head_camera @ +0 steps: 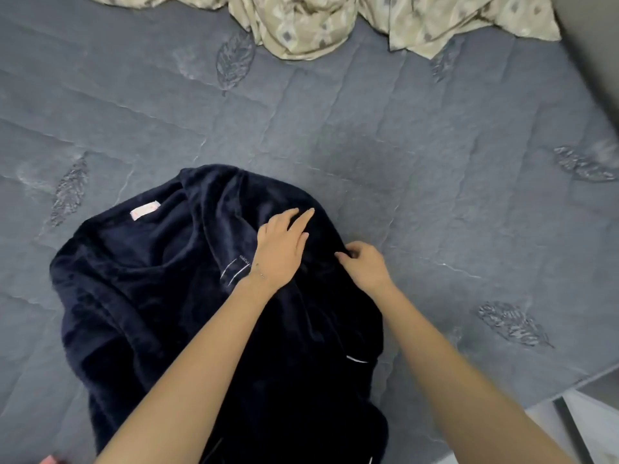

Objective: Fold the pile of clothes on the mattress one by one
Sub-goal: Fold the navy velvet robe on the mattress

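A dark navy fleece garment (140, 296) with a pink neck label and thin white piping lies rumpled on the grey quilted mattress (402, 145). My left hand (281, 246) rests flat on its upper right part, fingers straight and pointing away from me. Just to the right, my right hand (365, 262) pinches the garment's right edge between thumb and curled fingers. Both forearms cross over the lower part of the garment and hide some of it.
A beige patterned cloth (318, 25) is bunched along the far edge of the mattress. The mattress's near right edge (552, 386) drops to a pale floor. A small pink thing (50, 459) peeks in at the bottom left corner.
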